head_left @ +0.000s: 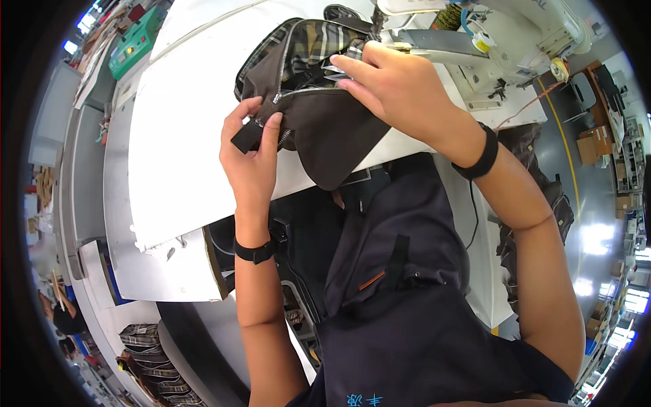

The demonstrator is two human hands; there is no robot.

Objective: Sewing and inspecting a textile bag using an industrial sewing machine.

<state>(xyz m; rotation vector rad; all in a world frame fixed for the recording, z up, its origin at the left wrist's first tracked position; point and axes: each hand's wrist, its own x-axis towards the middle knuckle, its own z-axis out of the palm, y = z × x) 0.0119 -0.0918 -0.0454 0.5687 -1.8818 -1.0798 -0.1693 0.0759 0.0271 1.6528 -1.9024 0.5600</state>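
A dark brown bag (339,129) with a plaid lining (319,42) lies on the white table, its silver zipper (283,61) undone and its mouth spread. With thumb and fingers, my left hand (249,146) pinches the bag's near left corner by a short black strap tab (247,136). My right hand (400,91) is closed over the far right part of the opening. Out of its fingers, pointing left, come the silver blades of what look like thread snips (332,72); their handles are hidden in the hand.
Beyond my right hand stands a white sewing machine (502,61). The white tabletop (183,136) has its front edge just below the bag. A green box-shaped machine (135,46) is at far left. More plaid-lined pieces (152,353) are piled lower left, and dark bags (536,197) hang at right.
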